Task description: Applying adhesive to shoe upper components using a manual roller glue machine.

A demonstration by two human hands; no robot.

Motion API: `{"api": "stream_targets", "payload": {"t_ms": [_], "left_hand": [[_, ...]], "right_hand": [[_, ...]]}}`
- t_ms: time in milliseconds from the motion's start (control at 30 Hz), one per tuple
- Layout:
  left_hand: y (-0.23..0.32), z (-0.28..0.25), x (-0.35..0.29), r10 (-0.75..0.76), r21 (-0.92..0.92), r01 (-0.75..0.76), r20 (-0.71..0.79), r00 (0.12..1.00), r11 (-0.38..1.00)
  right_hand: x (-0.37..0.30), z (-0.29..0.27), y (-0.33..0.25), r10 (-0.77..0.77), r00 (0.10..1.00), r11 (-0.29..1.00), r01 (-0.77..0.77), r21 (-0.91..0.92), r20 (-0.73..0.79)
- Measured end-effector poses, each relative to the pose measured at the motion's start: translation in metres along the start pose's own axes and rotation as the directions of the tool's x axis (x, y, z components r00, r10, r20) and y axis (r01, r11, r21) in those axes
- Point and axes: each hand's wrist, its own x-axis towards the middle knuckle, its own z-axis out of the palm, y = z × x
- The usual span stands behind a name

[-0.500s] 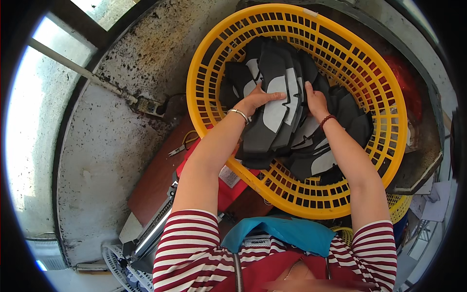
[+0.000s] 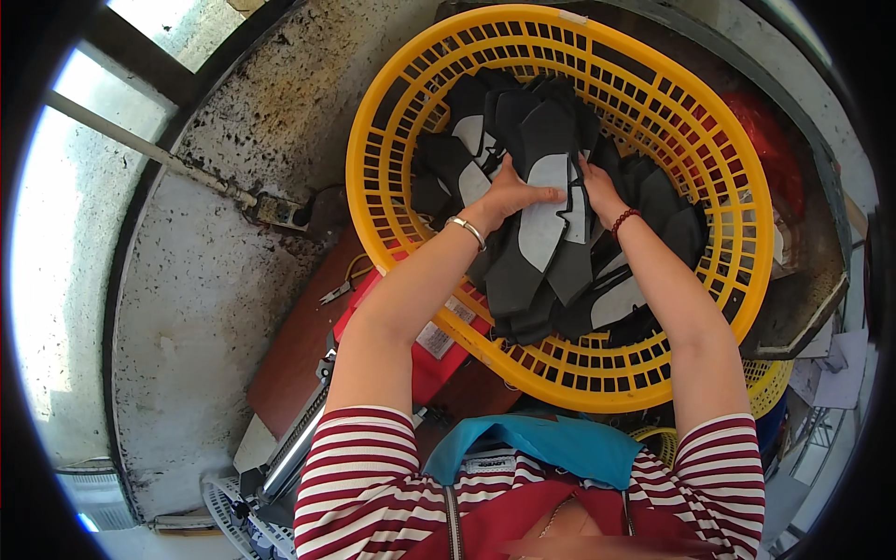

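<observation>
Left hand [image 2: 511, 196]: gripping a stack of flat pieces [image 2: 539, 238], thumb across the topmost. Right hand [image 2: 605, 198]: at the stack's right edge; fingers hidden, grip cannot be told. Stack: dark grey, pale patches, notched edges. Container: yellow slotted basket [image 2: 560, 399], holding stack and similar pieces. Red object [image 2: 437, 347]: partly covered by basket.

Inside the yellow perforated plastic basket [image 2: 597, 403], the left hand [image 2: 507, 196] grips a stack of dark grey cut pieces [image 2: 539, 235] with light grey patches, thumb on top. The right hand [image 2: 602, 194] contacts the stack's opposite edge. Yellow-handled pliers [image 2: 337, 292] lie left of the basket.
</observation>
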Motion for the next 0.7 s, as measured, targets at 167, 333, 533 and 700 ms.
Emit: {"api": "stream_targets", "payload": {"t_ms": [167,333,533,700], "left_hand": [[-0.003,0.000,-0.009,0.002,-0.148,-0.019,-0.117,0.993,0.989],[0.005,0.000,-0.021,0.099,-0.313,-0.117,-0.074,0.992,0.943],[0.039,0.000,-0.060,0.228,-0.418,-0.210,-0.007,0.974,0.884],[0.068,0.009,-0.099,0.313,-0.475,-0.281,-0.013,0.950,0.834]], "right_hand": [[-0.022,0.014,-0.030,0.011,1.000,0.988,-0.015,0.153,0.026],[-0.047,0.006,-0.067,0.010,0.995,0.944,-0.042,0.327,0.100],[-0.088,-0.014,-0.117,-0.168,0.982,0.929,0.130,0.347,0.082],[-0.128,-0.034,-0.153,-0.264,0.952,0.864,0.161,0.476,0.156]]}}
